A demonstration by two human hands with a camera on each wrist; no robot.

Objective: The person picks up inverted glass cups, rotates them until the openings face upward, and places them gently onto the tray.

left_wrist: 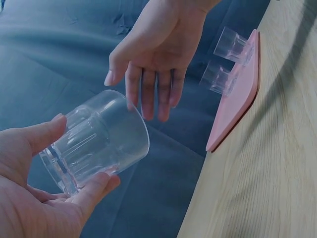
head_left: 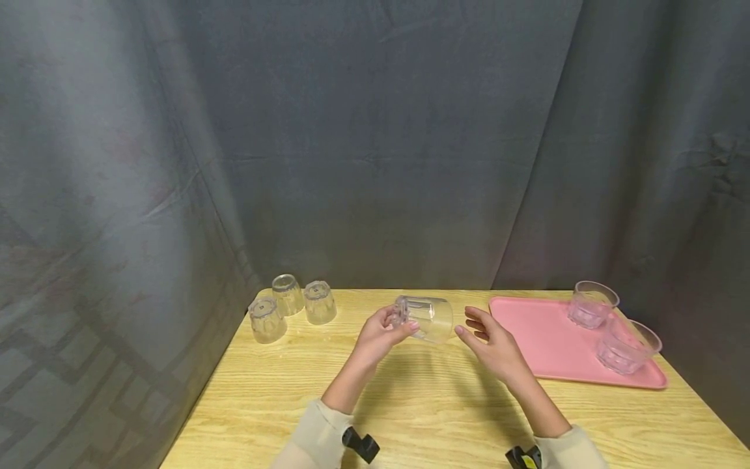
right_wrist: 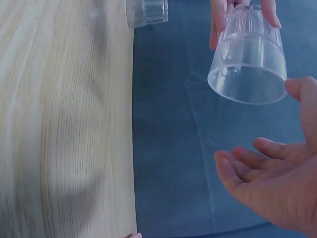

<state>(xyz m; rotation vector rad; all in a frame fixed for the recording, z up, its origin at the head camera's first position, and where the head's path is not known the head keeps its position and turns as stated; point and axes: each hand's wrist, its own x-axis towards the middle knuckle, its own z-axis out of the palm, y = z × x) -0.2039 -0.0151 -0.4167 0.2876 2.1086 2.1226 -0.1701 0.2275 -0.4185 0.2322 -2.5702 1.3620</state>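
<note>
A clear drinking glass (head_left: 432, 319) is held sideways above the table, its mouth toward the right. My left hand (head_left: 377, 335) grips it near the base, thumb on one side and fingers on the other, as the left wrist view shows. Close to the rim is my right hand (head_left: 492, 342), its fingers extended and slightly bent, holding nothing. In the right wrist view the right thumb (right_wrist: 299, 89) appears at the glass's rim; whether it touches cannot be told.
Three upside-down glasses (head_left: 267, 320) stand at the table's back left. On the right lies a pink tray (head_left: 545, 339) bearing two upright glasses (head_left: 590, 306). Grey curtains (head_left: 375, 143) hang behind and beside the wooden table (head_left: 433, 417).
</note>
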